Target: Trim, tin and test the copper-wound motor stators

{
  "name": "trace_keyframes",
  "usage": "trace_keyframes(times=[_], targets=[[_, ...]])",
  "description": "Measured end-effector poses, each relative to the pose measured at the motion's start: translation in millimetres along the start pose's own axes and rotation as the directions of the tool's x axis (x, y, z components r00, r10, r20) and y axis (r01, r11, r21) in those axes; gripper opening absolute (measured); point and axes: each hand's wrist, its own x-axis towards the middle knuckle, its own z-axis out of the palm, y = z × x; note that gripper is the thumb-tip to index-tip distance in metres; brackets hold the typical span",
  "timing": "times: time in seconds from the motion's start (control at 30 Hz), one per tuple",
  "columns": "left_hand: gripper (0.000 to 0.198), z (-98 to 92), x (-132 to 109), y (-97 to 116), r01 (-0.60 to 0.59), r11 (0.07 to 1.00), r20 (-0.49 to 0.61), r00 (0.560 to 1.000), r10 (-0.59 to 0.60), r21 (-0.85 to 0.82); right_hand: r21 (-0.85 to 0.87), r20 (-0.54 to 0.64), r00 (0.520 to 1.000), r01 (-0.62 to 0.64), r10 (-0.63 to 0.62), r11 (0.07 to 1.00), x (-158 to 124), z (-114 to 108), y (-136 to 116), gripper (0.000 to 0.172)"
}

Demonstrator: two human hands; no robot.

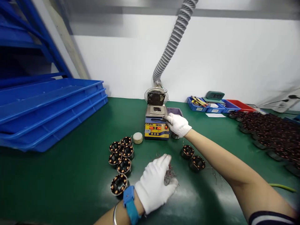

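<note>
My left hand [156, 184], in a white glove, curls over the green table with its fingers around a tangled clump of thin wire clippings [169, 175]. My right hand [177, 124], also gloved, is at the front of a solder pot [156, 129] with red digits on its panel. It grips a thin dark tool [158, 120] that looks like tweezers, pointing left across the pot's front ledge. Left of my left hand stand several ring-shaped motor stators [124, 166] with copper windings. Two more stators [197, 163] sit below my right forearm.
A round pale tin [137, 138] stands left of the pot, a grey bin [175, 111] behind my right hand. Stacked blue trays [77, 115] fill the left. Small blue bins [197, 104], a red bin [240, 105] and many stators [269, 132] lie right. A ribbed exhaust hose [173, 40] hangs above.
</note>
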Motion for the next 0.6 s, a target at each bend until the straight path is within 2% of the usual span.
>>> trace_keyframes(times=[0.07,0.13,0.23,0.3,0.4,0.47,0.53,0.6], targets=[[0.065,-6.5,-1.5,3.2,-0.031,0.999,-0.068,0.997,0.030,-0.010,-0.082,0.055,0.995,0.090,-0.086,0.993,1.6,-0.4,-9.6,0.037],[0.061,-15.3,-11.2,5.6,-0.067,0.998,-0.185,0.980,0.069,0.018,-0.100,0.090,0.988,0.133,-0.124,0.986,1.3,-4.5,-13.2,0.036],[0.054,-27.3,-44.3,0.1,-0.057,0.989,-0.414,0.904,0.109,0.137,-0.189,0.090,0.983,0.177,-0.163,0.966,-13.3,-20.0,-14.8,0.036],[0.041,-30.1,-71.9,-11.4,0.057,0.975,-0.524,0.849,0.066,0.215,-0.185,0.017,0.985,0.171,-0.171,0.968,-36.1,-35.5,-18.2,0.038],[0.034,-23.5,-102.9,-33.2,0.257,0.920,-0.556,0.829,-0.052,0.297,-0.047,-0.126,0.981,0.141,-0.146,0.989,-84.1,-57.7,-31.2,0.037],[0.035,-15.1,-110.5,-45.0,0.309,0.898,-0.552,0.829,-0.093,0.313,0.085,-0.123,0.963,0.251,-0.240,0.964,-118.0,-63.9,-45.9,0.036],[0.033,-8.5,-110.2,-53.1,0.370,0.875,-0.580,0.804,-0.132,0.312,0.207,-0.128,0.930,0.365,-0.345,0.908,-148.1,-60.0,-63.3,0.030],[0.028,-6.4,-107.6,-57.7,0.435,0.832,-0.597,0.785,-0.164,0.343,0.334,-0.095,0.907,0.416,-0.409,0.846,-171.8,-48.6,-79.3,0.027]])
